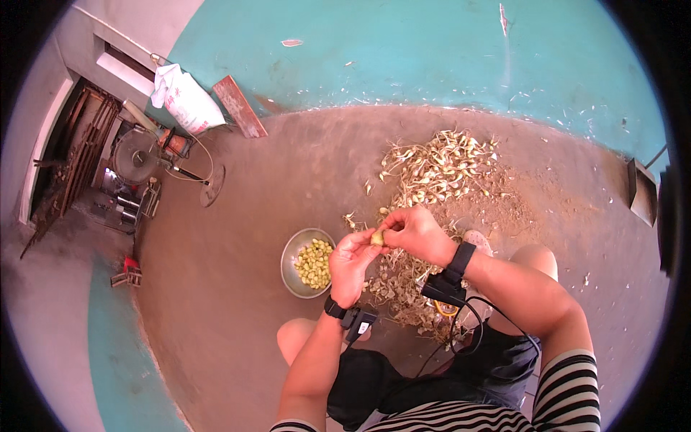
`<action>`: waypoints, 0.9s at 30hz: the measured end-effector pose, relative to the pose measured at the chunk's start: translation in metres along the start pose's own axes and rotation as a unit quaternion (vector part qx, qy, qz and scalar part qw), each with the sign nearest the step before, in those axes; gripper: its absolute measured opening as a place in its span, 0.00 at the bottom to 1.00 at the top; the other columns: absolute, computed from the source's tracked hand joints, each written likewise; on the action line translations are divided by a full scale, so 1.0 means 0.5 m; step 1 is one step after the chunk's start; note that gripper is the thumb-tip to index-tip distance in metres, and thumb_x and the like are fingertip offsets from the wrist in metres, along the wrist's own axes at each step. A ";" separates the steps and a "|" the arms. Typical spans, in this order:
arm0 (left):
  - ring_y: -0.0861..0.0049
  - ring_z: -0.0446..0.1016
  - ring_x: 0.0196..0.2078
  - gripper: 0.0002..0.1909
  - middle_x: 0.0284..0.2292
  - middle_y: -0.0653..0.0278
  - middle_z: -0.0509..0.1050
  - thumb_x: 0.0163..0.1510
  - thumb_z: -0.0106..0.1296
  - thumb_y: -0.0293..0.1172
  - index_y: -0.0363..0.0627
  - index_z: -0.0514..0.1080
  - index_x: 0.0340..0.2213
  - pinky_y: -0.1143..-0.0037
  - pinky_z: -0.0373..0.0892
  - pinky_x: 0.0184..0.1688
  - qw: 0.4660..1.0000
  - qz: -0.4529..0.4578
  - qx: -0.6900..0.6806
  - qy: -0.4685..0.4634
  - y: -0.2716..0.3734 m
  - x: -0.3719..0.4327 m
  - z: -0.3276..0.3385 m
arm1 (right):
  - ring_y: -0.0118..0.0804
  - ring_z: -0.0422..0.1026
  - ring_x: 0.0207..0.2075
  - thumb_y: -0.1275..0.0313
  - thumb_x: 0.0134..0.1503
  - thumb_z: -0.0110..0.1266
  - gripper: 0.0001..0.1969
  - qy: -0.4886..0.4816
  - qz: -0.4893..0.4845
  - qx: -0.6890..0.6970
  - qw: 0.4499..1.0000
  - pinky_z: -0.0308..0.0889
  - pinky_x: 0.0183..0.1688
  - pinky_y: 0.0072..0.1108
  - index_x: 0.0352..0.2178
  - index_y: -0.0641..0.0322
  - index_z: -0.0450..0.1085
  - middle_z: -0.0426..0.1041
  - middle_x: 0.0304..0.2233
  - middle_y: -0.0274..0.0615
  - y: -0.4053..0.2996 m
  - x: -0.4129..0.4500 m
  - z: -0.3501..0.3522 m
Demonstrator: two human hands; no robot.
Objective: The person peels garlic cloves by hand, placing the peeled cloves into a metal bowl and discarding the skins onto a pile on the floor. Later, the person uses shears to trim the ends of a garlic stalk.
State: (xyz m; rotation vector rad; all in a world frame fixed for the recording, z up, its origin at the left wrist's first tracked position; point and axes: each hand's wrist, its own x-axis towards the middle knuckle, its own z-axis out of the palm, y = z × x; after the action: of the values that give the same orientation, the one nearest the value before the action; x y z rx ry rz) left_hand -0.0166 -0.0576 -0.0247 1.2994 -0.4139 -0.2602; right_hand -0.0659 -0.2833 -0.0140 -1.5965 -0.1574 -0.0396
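Between the fingertips of both hands, in front of me, is a small yellow-green peeled bulb [377, 237]. My left hand [350, 263] grips it from the left with thumb and fingers. From the right, my right hand [418, 233] pinches it. A round metal bowl [288, 270] stands on the floor left of my left hand and holds many peeled yellow-green bulbs [314, 264]. Beyond my hands lies a heap of unpeeled bulbs [442, 167] with dry stalks and roots. Papery skins and stalk scraps [402, 297] are piled below my hands, between my legs.
A standing fan [137, 156], a white printed sack [189, 102] and a reddish board [240, 106] stand at the far left. A metal dustpan [642, 191] rests by the turquoise wall [405, 59] at right. Black cables [480, 324] hang from my wrist straps. Loose soil [518, 194] lies beside the heap.
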 end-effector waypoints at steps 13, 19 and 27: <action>0.62 0.89 0.59 0.18 0.60 0.51 0.86 0.78 0.63 0.18 0.33 0.77 0.64 0.63 0.83 0.68 0.998 0.019 0.064 0.019 0.123 0.004 -0.011 | 0.31 0.91 0.36 0.76 0.69 0.69 0.10 -0.017 -0.026 0.149 0.988 0.87 0.44 0.29 0.45 0.75 0.89 0.92 0.35 0.50 -0.048 0.059 0.056; 0.73 0.91 0.51 0.17 0.52 0.59 0.89 0.72 0.73 0.20 0.37 0.80 0.58 0.73 0.85 0.56 0.985 0.031 0.165 0.040 0.195 -0.018 0.001 | 0.32 0.91 0.38 0.76 0.70 0.70 0.10 -0.026 -0.106 0.076 0.991 0.87 0.45 0.29 0.46 0.77 0.87 0.92 0.36 0.49 -0.095 0.006 0.059; 0.69 0.88 0.58 0.19 0.57 0.59 0.87 0.81 0.66 0.31 0.33 0.81 0.65 0.66 0.82 0.67 0.988 -0.043 0.137 0.053 0.151 -0.037 -0.050 | 0.31 0.89 0.34 0.71 0.67 0.70 0.12 -0.027 -0.088 0.032 0.995 0.84 0.41 0.30 0.44 0.73 0.88 0.92 0.34 0.47 -0.057 0.002 0.076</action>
State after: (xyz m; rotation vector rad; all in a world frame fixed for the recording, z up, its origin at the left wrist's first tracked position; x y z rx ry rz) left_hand -0.0255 -0.0088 0.0400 1.5955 -0.3104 -0.2100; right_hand -0.0711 -0.2446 0.0129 -1.5159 -0.3384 -0.1277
